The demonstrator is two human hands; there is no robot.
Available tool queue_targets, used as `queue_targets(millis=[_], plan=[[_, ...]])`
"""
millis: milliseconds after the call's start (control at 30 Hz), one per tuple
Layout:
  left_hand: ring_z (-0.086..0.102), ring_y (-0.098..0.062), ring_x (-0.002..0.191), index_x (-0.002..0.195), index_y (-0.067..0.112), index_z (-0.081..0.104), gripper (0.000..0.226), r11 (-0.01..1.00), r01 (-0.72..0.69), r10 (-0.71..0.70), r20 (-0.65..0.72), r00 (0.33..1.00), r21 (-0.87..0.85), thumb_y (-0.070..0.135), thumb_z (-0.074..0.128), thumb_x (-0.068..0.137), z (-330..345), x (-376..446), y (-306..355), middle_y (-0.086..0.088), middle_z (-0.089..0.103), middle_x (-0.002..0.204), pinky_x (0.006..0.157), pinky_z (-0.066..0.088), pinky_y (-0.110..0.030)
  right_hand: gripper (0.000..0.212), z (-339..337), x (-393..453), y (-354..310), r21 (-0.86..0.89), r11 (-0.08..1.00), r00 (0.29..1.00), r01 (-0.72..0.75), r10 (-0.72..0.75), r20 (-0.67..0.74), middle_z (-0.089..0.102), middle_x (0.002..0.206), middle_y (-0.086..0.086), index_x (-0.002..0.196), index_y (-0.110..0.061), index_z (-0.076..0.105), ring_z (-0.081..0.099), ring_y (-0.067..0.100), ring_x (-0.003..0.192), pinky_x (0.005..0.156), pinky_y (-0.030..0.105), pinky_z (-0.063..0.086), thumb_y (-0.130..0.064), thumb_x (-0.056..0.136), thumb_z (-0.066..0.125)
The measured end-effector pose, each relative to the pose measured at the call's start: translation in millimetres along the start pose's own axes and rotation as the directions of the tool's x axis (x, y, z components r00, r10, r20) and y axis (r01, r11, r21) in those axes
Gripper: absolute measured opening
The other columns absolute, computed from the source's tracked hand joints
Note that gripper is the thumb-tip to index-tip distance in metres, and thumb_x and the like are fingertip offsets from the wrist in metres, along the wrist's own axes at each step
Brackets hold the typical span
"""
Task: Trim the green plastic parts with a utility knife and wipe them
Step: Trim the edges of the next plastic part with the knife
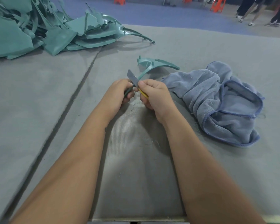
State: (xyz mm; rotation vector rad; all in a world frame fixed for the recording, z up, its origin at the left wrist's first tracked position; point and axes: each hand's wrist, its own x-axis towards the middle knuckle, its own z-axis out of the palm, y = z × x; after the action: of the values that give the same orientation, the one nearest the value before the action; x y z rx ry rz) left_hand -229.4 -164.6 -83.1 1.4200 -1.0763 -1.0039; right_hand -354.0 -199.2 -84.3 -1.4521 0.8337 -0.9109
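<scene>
We find trimming underway: left hand (pixel 120 92) clamps the green part (pixel 152 66), right hand (pixel 153 94) clamps the utility knife (pixel 133 78); upper-left pile (pixel 39 29) and towel (pixel 217 97) await.

Orange stools (pixel 217 4), bystanders' legs (pixel 255 12)

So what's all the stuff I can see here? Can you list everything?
green plastic part: one, teal green, held up mid-table beyond the hands
utility knife: one, grey blade, yellow handle, against the part
pile of green parts: many, teal green, far left of the table
cloth: one, blue, crumpled, right of the hands
table: one, grey felt-like cover with a dark seam
stools: several, orange, on the floor behind
bystanders' legs: a few, top right
left hand: grips the part's lower end
right hand: grips the knife
</scene>
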Motion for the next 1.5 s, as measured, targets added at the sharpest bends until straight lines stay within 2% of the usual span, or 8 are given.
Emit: queue_targets(millis=[133,267,467,633,767,900,1133,1500], plan=[[0.031,-0.003,0.043,0.061,0.017,0.052,0.03,0.996,-0.081,0.081,0.013,0.997,0.04,0.021,0.054,0.091,-1.3,-1.1,-4.9,0.009,0.042,0.05,0.041,0.025,-0.016,0.03,3.0,0.2,0.6,-0.036,0.999,0.999,-0.007,0.009,0.05,0.036,0.039,-0.006,0.07,-0.007,0.055,0.025,0.004,0.035,0.037,0.014,0.022,-0.008,0.099,0.046],[0.028,-0.007,0.048,0.051,0.024,0.065,0.045,0.997,-0.075,0.075,0.008,0.997,-0.003,0.014,0.053,0.093,-5.4,0.1,-5.7,0.01,0.039,0.049,0.048,0.018,-0.023,0.033,1.7,1.3,-0.1,-0.02,0.999,0.999,-0.026,0.027,0.02,0.035,0.037,-0.011,0.067,-0.007,0.052,0.026,0.001,0.033,0.037,0.011,0.023,-0.009,0.099,0.046],[0.029,-0.004,0.048,0.09,0.018,0.07,0.022,0.991,-0.134,0.133,0.041,0.99,0.01,0.011,0.051,0.098,-7.5,-0.5,-7.6,0.014,0.041,0.05,0.045,0.023,-0.016,0.035,2.3,0.5,-1.1,-0.018,0.999,0.999,-0.032,0.032,-0.011,0.034,0.038,-0.01,0.065,-0.008,0.052,0.026,0.0,0.032,0.036,0.012,0.023,-0.009,0.099,0.046],[0.028,-0.004,0.045,0.058,0.025,0.068,0.041,0.984,-0.174,0.174,0.004,0.985,0.046,0.017,0.056,0.097,-5.9,-1.5,-7.9,0.014,0.035,0.047,0.042,0.023,-0.017,0.034,1.1,1.3,-1.4,-0.023,0.999,0.997,-0.048,0.047,-0.065,0.034,0.038,-0.011,0.065,-0.01,0.052,0.027,0.001,0.033,0.038,0.013,0.023,-0.013,0.099,0.049],[0.025,-0.003,0.043,0.081,0.019,0.073,0.019,0.981,-0.189,0.191,-0.037,0.981,0.048,0.023,0.061,0.095,-5.1,0.0,-10.7,0.012,0.031,0.047,0.041,0.023,-0.015,0.034,0.1,1.6,-1.4,-0.03,0.998,0.996,-0.047,0.045,-0.075,0.034,0.041,-0.008,0.065,-0.011,0.052,0.027,0.002,0.035,0.039,0.016,0.023,-0.014,0.099,0.048],[0.029,-0.002,0.039,0.099,0.014,0.075,0.018,0.98,-0.194,0.196,-0.093,0.976,0.036,0.026,0.065,0.092,-3.1,0.5,-11.2,0.016,0.035,0.041,0.04,0.025,-0.009,0.034,-0.5,1.2,-1.1,-0.009,0.999,0.996,-0.044,0.043,-0.08,0.033,0.041,-0.009,0.065,-0.011,0.052,0.026,0.003,0.036,0.039,0.016,0.023,-0.014,0.099,0.047],[0.033,0.0,0.035,0.097,0.017,0.075,0.018,0.983,-0.185,0.186,-0.147,0.971,0.023,0.032,0.067,0.089,1.7,2.5,-9.1,0.017,0.037,0.036,0.039,0.027,-0.005,0.034,2.8,4.9,2.1,0.032,0.999,0.981,-0.013,0.019,-0.195,0.037,0.044,-0.007,0.066,-0.013,0.054,0.029,0.006,0.042,0.044,0.017,0.027,-0.016,0.1,0.047],[0.02,-0.008,0.044,0.082,0.026,0.077,0.017,0.989,-0.145,0.144,-0.142,0.979,0.003,0.04,0.069,0.087,-3.3,3.5,-13.3,0.007,0.026,0.047,0.041,0.021,-0.017,0.033,-9.0,15.2,1.3,0.484,0.875,0.904,-0.023,0.224,-0.363,0.035,0.046,-0.005,0.074,-0.011,0.049,0.022,0.006,0.035,0.036,0.019,0.018,-0.023,0.104,0.041]])
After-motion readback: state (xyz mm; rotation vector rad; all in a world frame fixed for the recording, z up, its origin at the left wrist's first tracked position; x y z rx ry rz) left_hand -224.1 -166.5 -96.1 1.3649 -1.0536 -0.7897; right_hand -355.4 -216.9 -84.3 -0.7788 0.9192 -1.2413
